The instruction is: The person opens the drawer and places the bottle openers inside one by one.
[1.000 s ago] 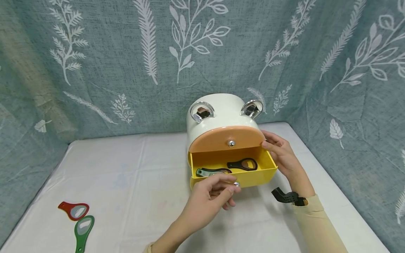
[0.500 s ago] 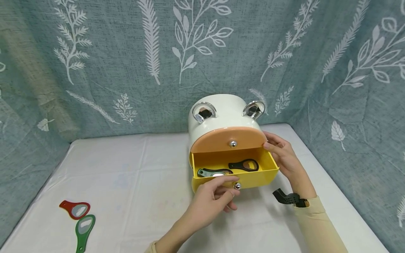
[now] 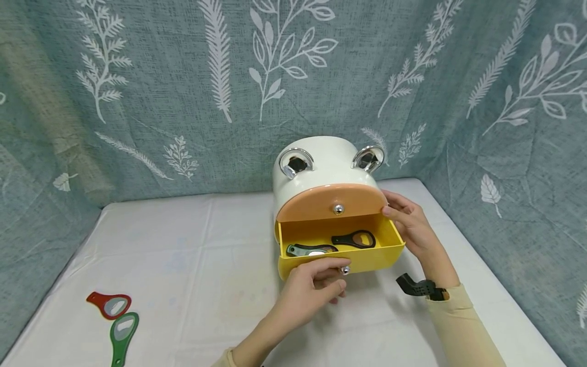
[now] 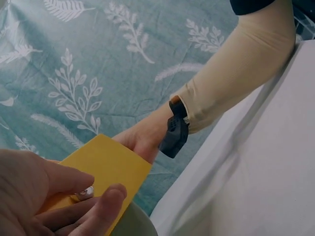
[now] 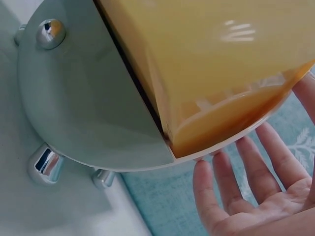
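Note:
A white frog-faced drawer box (image 3: 321, 160) has its lower yellow drawer (image 3: 373, 259) pulled out. By the drawer's silver knob (image 3: 345, 270) is my left hand (image 3: 306, 293); the index finger lies along the front at the knob, and the thumb (image 4: 112, 199) stands apart from it in the left wrist view. My right hand (image 3: 415, 227) rests against the box's right side, thumb at the front edge, with fairly straight fingers (image 5: 256, 169) touching the shell in the right wrist view. Inside the drawer lie a black bottle opener (image 3: 355, 239) and a greenish one (image 3: 300, 250), partly overlapping another dark-edged piece.
On the white-covered table (image 3: 206, 265), a red bottle opener (image 3: 110, 305) and a green bottle opener (image 3: 123, 336) lie at the left. An orange upper drawer (image 3: 312, 204) is closed. A patterned teal curtain (image 3: 183, 102) hangs behind and at the sides.
My left index finger has slid slightly right along the drawer front, and the thumb has dropped a little below the knob. The right hand and drawer look unchanged; the view shifted slightly.

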A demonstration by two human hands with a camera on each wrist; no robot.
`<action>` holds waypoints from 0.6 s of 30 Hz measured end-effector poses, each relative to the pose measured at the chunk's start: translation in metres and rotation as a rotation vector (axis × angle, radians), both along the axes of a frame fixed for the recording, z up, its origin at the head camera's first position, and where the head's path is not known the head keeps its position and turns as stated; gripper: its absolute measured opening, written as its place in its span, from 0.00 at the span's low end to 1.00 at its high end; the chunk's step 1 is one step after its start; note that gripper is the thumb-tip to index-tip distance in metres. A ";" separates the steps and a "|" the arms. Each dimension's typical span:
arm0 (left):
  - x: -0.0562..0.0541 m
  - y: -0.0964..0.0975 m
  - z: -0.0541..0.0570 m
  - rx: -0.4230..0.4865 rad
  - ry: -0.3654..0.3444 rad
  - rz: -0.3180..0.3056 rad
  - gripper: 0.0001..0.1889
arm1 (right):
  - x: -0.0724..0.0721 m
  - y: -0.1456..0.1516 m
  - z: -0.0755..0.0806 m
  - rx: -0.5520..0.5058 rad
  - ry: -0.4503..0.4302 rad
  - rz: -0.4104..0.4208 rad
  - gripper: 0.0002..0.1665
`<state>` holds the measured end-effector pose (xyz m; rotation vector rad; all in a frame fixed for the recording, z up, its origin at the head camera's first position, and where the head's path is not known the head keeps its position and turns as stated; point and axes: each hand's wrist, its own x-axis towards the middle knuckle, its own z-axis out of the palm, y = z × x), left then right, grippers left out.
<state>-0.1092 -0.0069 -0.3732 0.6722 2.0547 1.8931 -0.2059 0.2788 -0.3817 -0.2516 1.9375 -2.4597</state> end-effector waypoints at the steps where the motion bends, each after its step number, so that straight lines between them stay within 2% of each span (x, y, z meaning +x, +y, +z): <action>1: -0.001 0.001 -0.002 0.003 0.007 0.015 0.17 | 0.000 0.000 0.000 -0.001 0.001 0.002 0.22; 8: -0.006 0.006 -0.005 0.035 0.009 0.127 0.11 | 0.002 0.001 0.003 0.014 0.005 0.015 0.22; 18: -0.012 0.007 -0.007 0.030 0.029 0.136 0.11 | 0.003 0.002 0.007 0.032 0.005 0.042 0.22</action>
